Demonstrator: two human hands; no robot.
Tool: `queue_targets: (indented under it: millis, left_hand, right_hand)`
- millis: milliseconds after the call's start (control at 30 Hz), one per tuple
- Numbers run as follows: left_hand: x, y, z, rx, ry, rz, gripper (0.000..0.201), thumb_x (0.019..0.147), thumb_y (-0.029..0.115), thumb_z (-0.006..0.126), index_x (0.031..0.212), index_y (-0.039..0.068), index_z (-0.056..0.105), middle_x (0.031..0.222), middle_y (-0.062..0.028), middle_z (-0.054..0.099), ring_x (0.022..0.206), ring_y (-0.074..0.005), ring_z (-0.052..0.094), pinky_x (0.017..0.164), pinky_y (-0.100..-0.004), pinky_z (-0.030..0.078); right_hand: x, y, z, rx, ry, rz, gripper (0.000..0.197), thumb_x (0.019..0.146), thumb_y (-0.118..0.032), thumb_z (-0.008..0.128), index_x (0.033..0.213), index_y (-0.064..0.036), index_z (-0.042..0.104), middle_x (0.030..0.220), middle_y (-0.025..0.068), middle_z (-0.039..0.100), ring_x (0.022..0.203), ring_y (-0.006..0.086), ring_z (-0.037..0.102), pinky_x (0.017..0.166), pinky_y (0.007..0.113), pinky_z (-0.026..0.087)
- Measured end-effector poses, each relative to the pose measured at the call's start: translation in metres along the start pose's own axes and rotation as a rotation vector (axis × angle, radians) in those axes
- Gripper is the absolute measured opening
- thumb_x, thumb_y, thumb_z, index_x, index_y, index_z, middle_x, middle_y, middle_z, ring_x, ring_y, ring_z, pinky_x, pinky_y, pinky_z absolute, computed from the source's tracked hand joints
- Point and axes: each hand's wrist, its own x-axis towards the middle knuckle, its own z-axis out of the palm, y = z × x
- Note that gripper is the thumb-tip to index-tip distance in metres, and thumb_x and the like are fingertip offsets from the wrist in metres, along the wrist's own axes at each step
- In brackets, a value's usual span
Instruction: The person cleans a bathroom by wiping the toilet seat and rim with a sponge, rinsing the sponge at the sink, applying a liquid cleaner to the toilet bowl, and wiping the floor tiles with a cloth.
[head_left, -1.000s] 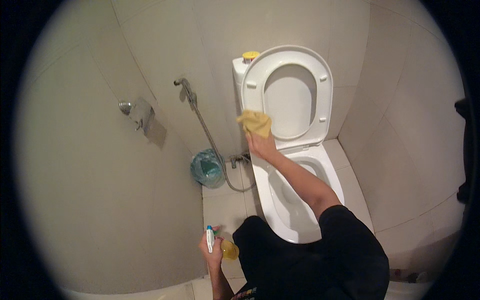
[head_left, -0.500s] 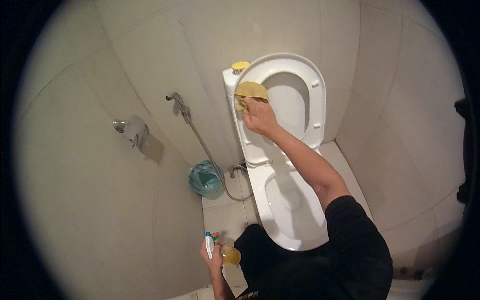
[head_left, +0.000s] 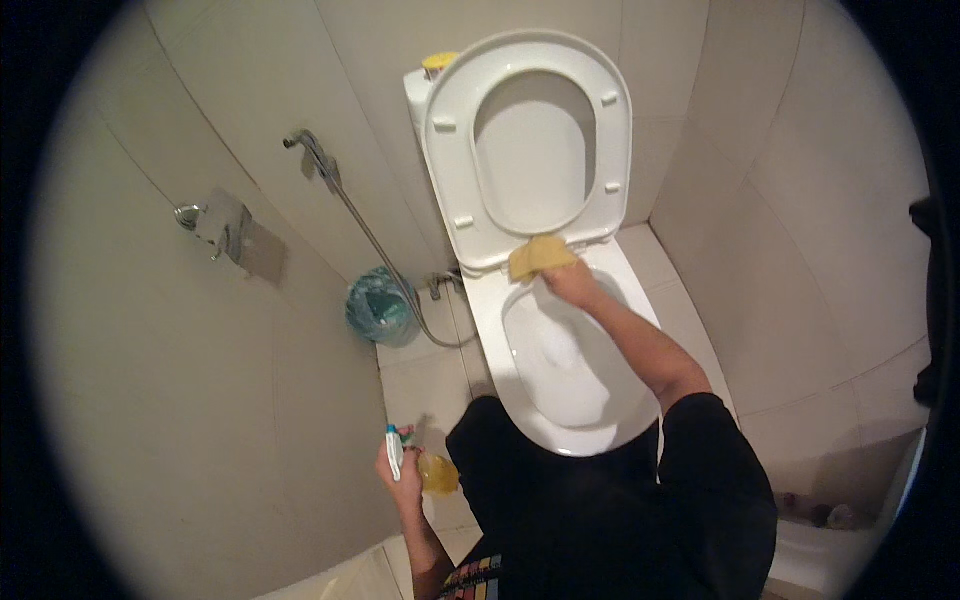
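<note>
The cloth (head_left: 541, 258) mid-frame is plain mustard yellow; at lower left, the spray bottle (head_left: 438, 474) is amber yellow, its spray head (head_left: 394, 457) white with a blue tip and some green; the toilet (head_left: 493, 345) and its raised seat (head_left: 458, 170) are white; the bin liner (head_left: 366, 312) teal; the hose (head_left: 366, 229) silver-grey; the walls (head_left: 250, 400) greyish beige with thin darker lines; the shirt (head_left: 620, 530) black, multicoloured blocks patterning it at the lower edge.

This is a small bathroom: a white toilet (head_left: 545, 375) stands at the far wall (head_left: 375, 90), with a hose sprayer (head_left: 322, 165) to its left, a lined bin (head_left: 362, 308) on the tiled floor (head_left: 425, 380), and a toilet-paper holder (head_left: 188, 216) on the left wall (head_left: 240, 400).
</note>
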Motion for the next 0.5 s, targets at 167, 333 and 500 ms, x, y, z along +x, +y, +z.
queue_targets:
  millis: [167,333,500]
  left_hand:
    - [-0.001,0.002,0.000,0.025,-0.025,-0.012,0.039,0.080,-0.003,0.058,0.118,-0.003,0.068,0.115,-0.0153,0.075,0.084,-0.0184,0.072,0.080,-0.0342,0.059]
    - [0.004,0.022,0.018,0.110,-0.087,-0.001,0.040,0.080,0.000,0.058,0.117,-0.003,0.069,0.116,-0.0154,0.075,0.091,-0.0212,0.073,0.083,-0.0359,0.058]
    - [0.038,0.048,0.079,0.560,-0.355,0.255,0.042,0.078,0.011,0.063,0.119,0.006,0.073,0.113,-0.0166,0.076,0.097,-0.0292,0.073,0.091,-0.0388,0.055]
  right_hand:
    - [-0.009,0.011,0.004,-0.075,0.072,0.343,0.029,0.094,-0.013,0.055,0.121,-0.0085,0.065,0.106,0.0174,0.074,0.101,0.0395,0.071,0.092,0.053,0.053]
    - [0.022,-0.056,0.034,0.173,-0.039,0.311,0.026,0.095,-0.011,0.052,0.116,-0.0081,0.065,0.112,0.0194,0.072,0.104,0.0381,0.070,0.092,0.051,0.053]
    - [0.030,-0.106,0.010,0.567,-0.018,-0.035,0.021,0.087,-0.007,0.059,0.106,-0.0025,0.068,0.107,0.0157,0.069,0.103,0.0382,0.066,0.089,0.048,0.053]
